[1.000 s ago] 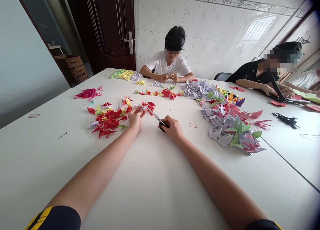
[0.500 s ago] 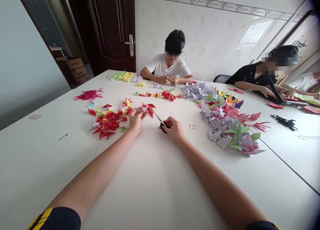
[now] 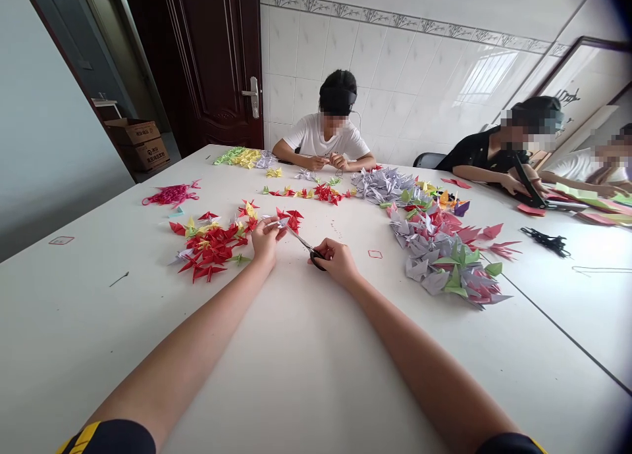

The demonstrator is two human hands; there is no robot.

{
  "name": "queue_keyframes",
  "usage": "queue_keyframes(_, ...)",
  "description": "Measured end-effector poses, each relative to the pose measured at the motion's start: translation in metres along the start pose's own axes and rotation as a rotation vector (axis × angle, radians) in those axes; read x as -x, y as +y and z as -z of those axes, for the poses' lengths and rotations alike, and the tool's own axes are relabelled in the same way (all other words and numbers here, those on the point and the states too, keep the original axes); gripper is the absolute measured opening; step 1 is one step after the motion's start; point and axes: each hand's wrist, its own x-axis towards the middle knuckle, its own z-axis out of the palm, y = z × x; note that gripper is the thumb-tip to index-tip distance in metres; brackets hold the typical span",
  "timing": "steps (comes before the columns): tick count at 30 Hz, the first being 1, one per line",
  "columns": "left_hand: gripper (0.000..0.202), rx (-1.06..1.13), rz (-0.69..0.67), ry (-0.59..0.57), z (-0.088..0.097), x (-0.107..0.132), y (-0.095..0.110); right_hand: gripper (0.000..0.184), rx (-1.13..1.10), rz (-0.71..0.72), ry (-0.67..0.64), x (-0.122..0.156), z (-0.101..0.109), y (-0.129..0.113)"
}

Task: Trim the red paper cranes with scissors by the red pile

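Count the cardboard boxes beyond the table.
2: the upper cardboard box sits on the lower cardboard box, left of the dark wooden door. More may be hidden behind them.

Paper cranes on the table (image 3: 89, 322): one heap (image 3: 210, 247) left of the scissors (image 3: 309, 247), another heap (image 3: 439, 256) right, a row (image 3: 306, 192) beyond. Person (image 3: 323, 135) sits behind the row, another person (image 3: 486, 151) along the right, door (image 3: 212, 66) behind
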Motion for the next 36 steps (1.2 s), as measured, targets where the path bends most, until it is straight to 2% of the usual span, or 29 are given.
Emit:
queue_keyframes(4, 0.023, -0.045, -0.023, -0.003, 0.001, -0.001, -0.003, 0.015, -0.039, -0.031, 0.035, -0.001, 0.000, 0.001)
queue_keyframes(7, 0.022, -0.103, -0.049, 0.050, 0.003, -0.003, -0.006, 0.017, -0.125, -0.084, 0.049, -0.002, 0.003, -0.002)
queue_keyframes(13, 0.014, -0.249, -0.091, 0.100, 0.005, -0.002, -0.006, 0.030, -0.272, -0.160, -0.016, -0.010, 0.022, -0.011)
queue_keyframes(16, 0.010, -0.327, -0.108, 0.111, 0.003, 0.002, -0.003, 0.037, -0.227, -0.202, -0.032, -0.026, 0.034, -0.011)
queue_keyframes(18, 0.010, -0.368, -0.100, 0.109, 0.001, 0.005, -0.001, 0.040, -0.176, -0.235, -0.014, -0.047, 0.041, -0.010)
queue_keyframes(23, 0.013, -0.406, -0.089, 0.082, 0.000, 0.007, 0.000, 0.044, 0.021, -0.250, 0.276, -0.116, 0.053, -0.014)
queue_keyframes(26, 0.013, -0.396, -0.099, 0.081, 0.000, 0.006, -0.001, 0.044, 0.150, -0.322, 0.398, -0.138, 0.054, -0.016)
queue_keyframes(30, 0.012, -0.419, -0.107, 0.069, 0.001, 0.004, -0.002, 0.041, 0.114, -0.289, 0.437, -0.130, 0.049, -0.015)
queue_keyframes(36, 0.010, -0.441, -0.131, 0.062, 0.001, 0.001, -0.004, 0.039, -0.046, -0.236, 0.326, -0.076, 0.035, -0.010)
